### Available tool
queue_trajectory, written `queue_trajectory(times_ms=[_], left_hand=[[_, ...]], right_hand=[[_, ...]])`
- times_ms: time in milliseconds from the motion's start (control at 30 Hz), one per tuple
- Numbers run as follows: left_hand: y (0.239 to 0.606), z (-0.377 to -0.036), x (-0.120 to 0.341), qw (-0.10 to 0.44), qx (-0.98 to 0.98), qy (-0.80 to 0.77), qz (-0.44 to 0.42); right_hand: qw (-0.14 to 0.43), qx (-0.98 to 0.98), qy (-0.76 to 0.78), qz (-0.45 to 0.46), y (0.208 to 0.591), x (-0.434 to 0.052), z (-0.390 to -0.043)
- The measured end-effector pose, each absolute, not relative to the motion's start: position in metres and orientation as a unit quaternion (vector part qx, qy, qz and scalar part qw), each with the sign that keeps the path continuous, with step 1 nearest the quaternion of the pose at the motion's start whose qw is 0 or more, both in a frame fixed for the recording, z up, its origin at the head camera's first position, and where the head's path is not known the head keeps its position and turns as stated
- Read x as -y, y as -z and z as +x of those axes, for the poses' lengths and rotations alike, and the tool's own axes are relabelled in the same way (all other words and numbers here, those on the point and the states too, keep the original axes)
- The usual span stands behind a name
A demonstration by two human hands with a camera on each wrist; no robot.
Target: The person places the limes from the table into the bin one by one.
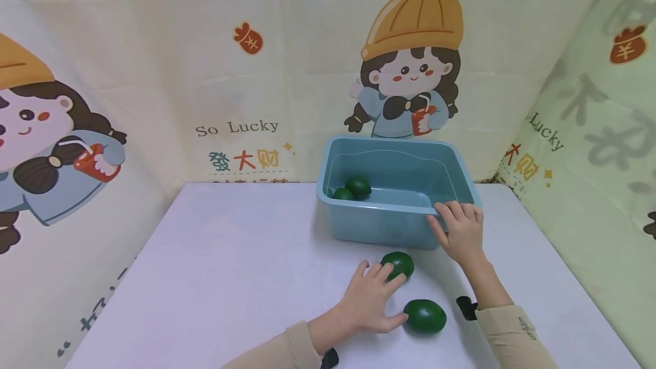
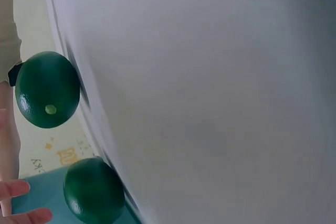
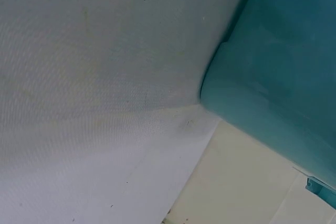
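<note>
While our right hand curls over the blue tub's near rim, likely steadying it, our left hand lies flat with straight fingers touching two green limes on the white table. Two more limes sit inside the tub.
</note>
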State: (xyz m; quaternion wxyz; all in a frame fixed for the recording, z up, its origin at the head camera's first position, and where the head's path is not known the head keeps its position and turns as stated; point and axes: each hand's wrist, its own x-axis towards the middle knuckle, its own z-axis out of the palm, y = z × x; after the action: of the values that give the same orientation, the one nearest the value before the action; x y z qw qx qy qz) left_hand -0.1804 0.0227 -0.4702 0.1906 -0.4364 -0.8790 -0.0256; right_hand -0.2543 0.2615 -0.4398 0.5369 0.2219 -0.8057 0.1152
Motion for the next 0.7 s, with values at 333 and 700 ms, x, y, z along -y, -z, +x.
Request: queue_trajectory(times_ms=[333,700], left_hand=[[0.473,-0.174,-0.034,0.135,0.890,0.015,-0.435],[0.476,-0.168,-0.043,0.090,0.899,-0.013,-0.428]], right_hand=[[0.537,0.806,-0.114,0.220,0.440,-0.261,-0.254],[0.538,0.805,-0.118,0.220,0.440,-0.261,-0.254]])
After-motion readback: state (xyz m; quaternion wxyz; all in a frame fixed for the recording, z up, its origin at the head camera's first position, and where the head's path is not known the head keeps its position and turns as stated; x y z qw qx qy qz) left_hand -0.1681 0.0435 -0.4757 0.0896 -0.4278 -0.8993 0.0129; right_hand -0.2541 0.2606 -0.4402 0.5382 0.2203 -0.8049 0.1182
